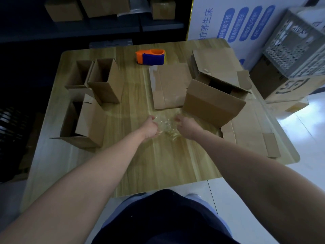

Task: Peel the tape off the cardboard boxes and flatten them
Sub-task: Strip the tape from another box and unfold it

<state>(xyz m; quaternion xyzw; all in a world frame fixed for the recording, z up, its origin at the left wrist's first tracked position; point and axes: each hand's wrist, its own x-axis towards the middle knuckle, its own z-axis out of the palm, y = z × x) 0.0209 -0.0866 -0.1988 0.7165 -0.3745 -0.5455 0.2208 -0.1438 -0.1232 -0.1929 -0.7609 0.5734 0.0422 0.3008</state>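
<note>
Both hands, left (151,128) and right (185,127), grasp the crumpled wad of clear tape (167,126) between them, just in front of the open cardboard box (213,104), which stands nearer my right hand.

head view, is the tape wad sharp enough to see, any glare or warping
Head view: the clear tape wad between the left hand and right hand is soft and blurred; glare on the white floor at right; wide-angle bending curves the table edges; the shelves behind are dim.
</note>
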